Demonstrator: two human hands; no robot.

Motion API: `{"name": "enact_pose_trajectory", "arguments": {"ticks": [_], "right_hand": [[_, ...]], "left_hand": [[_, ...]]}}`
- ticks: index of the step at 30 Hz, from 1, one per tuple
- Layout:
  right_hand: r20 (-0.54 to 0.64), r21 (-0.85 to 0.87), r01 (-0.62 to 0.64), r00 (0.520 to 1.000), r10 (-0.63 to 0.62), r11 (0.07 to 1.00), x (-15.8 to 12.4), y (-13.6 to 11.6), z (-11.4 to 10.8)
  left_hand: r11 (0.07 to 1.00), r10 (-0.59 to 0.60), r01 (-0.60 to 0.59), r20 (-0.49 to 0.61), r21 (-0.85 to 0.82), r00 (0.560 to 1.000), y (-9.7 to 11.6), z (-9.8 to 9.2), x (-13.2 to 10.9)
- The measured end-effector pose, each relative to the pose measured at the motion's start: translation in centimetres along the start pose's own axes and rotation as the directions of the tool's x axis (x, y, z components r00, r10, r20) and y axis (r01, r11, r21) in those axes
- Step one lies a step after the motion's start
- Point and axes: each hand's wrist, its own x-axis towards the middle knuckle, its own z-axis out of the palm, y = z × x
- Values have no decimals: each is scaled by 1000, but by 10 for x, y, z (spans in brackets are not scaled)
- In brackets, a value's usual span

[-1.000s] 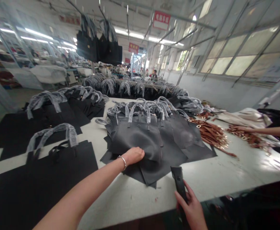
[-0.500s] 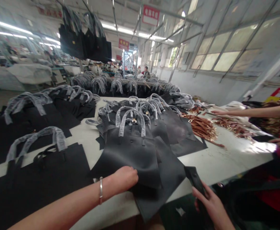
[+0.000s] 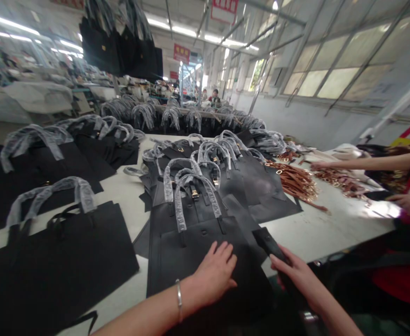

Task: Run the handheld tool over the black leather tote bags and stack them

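Note:
My left hand (image 3: 215, 273) lies spread on a black leather tote bag (image 3: 194, 249) at the top of a stack. The bag's handles (image 3: 191, 198) are wrapped in clear plastic, and a gold-coloured fitting (image 3: 195, 195) shows near them. My right hand (image 3: 296, 273) grips a narrow black leather piece (image 3: 270, 245) at the stack's near edge. Its lower end is hidden in my fingers. More black bags (image 3: 257, 198) lie overlapped beneath and behind.
A white work table (image 3: 327, 238) runs under the stack. A co-worker's hand (image 3: 331, 165) reaches over brown straps with gold rings (image 3: 296, 183), and another hand (image 3: 406, 203) rests at right. Flat black bags (image 3: 61, 263) lie to the left; more hang on racks behind.
The top bag now lies flatter, with its wrapped handles showing. My left hand has opened flat on it, and my right hand has moved up and left with the black piece.

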Motion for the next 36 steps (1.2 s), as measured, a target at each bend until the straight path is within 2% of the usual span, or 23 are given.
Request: {"name": "enact_pose_trajectory", "arguments": {"ticks": [3, 6, 9, 13, 17, 20, 23, 27, 30, 33, 36], "right_hand": [[103, -7, -35, 994, 36, 999, 12, -8, 7], [206, -2, -89, 975, 88, 996, 30, -15, 13], [277, -13, -138, 951, 136, 990, 53, -25, 18], [300, -24, -157, 941, 157, 987, 82, -39, 26], [320, -69, -190, 926, 202, 979, 96, -49, 23], [330, -110, -226, 910, 250, 968, 97, -51, 16], [321, -124, -225, 913, 254, 966, 100, -53, 19], [231, -98, -97, 966, 118, 990, 104, -58, 38], [166, -91, -1, 986, 16, 996, 95, -62, 42], [230, -122, -14, 972, 42, 992, 75, -62, 33], [363, -174, -88, 920, 146, 981, 56, -54, 26]], "left_hand": [[989, -141, 145, -112, 34, 984, -14, 26, 9], [990, -140, 143, -152, 9, 978, -20, 39, 7], [994, -112, 112, -161, -10, 981, -20, 42, 0], [994, -112, 109, -155, -28, 982, -18, 40, -2], [994, -111, 106, -168, -40, 979, -20, 39, -2], [993, -111, 104, -178, -46, 978, -21, 40, -2], [994, -106, 100, -181, -44, 978, -22, 40, -2], [994, -105, 101, -178, -29, 978, -22, 39, -2], [995, -98, 94, -182, -28, 978, -22, 39, -3], [995, -94, 89, -196, -35, 976, -21, 39, -3], [995, -102, 96, -213, -38, 972, -20, 39, -3]]}}
